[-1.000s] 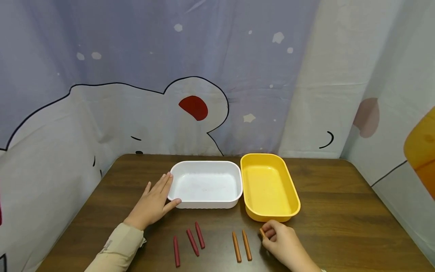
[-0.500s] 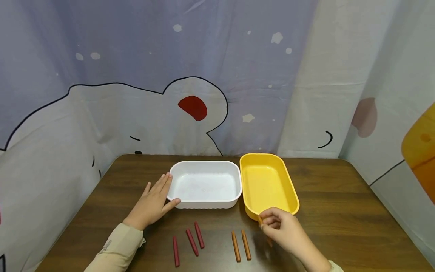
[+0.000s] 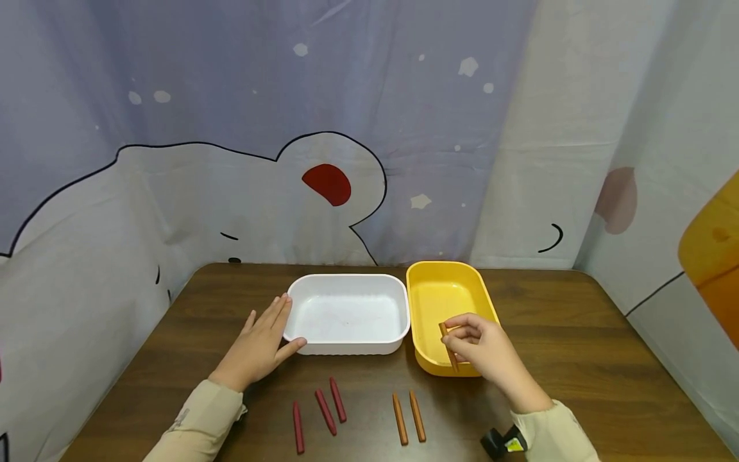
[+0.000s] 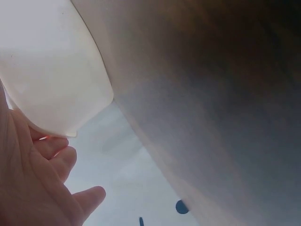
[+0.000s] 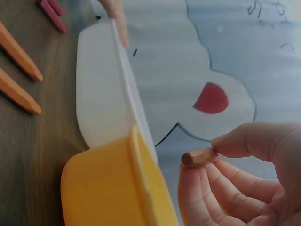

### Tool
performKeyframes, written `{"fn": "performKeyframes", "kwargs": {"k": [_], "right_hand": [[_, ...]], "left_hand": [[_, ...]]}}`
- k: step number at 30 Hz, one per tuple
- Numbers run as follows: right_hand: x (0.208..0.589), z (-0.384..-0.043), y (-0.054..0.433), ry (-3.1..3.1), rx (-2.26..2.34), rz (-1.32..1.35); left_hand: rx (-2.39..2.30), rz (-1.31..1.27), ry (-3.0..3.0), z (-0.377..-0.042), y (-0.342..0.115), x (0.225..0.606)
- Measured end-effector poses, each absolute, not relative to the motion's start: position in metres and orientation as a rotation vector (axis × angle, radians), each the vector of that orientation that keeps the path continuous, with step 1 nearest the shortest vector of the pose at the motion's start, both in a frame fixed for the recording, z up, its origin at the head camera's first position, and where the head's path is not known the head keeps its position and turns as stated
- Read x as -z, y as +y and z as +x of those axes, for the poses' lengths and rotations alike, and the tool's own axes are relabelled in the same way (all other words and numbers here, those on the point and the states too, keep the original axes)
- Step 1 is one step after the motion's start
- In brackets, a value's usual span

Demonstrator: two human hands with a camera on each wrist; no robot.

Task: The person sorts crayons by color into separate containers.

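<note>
My right hand [image 3: 487,350] pinches an orange-brown crayon [image 3: 453,360] between thumb and fingertips, above the near end of the yellow tray [image 3: 427,305]. The right wrist view shows the blunt end of that crayon [image 5: 200,157] between thumb and index finger, clear of the tray's rim. My left hand [image 3: 258,350] lies with straight fingers against the left side of the white tray [image 3: 346,348], its thumb at the front rim. Two more orange-brown crayons [image 3: 418,417] lie on the table in front of the yellow tray. Three dark red crayons [image 3: 326,412] lie further left.
Both trays stand side by side, the white one left of the yellow one, on a brown wooden table [image 3: 577,359]. A printed curtain [image 3: 439,128] hangs right behind the table's back edge. A black device [image 3: 496,443] is on the right wrist.
My right hand has lifted the orange-brown crayon off the table and carried it forward over the yellow tray. The left hand keeps its place on the white tray.
</note>
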State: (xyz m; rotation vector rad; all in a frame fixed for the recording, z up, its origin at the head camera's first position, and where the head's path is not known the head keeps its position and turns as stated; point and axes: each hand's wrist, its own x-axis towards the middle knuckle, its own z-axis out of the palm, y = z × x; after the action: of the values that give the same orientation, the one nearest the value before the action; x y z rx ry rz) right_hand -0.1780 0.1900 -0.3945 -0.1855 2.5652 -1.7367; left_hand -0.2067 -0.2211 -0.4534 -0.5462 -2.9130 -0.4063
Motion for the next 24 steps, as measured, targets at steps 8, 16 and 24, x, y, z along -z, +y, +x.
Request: {"fn": "performKeyframes", "kwargs": {"k": [8,16,24], "right_hand": [[0.410,-0.209,0.178,2.570,1.733,-0.076],[0.421,-0.230,0.168,2.605,1.683,0.025],[0.421,-0.242,0.163,2.693,1.635,0.080]], "left_hand": [[0.392,-0.547,-2.909,-0.208,-0.222,0.456],[0.401,-0.550,-2.908,-0.207,-0.221,0.455],[0.405,-0.551,-2.914,-0.207,-0.221,0.453]]}}
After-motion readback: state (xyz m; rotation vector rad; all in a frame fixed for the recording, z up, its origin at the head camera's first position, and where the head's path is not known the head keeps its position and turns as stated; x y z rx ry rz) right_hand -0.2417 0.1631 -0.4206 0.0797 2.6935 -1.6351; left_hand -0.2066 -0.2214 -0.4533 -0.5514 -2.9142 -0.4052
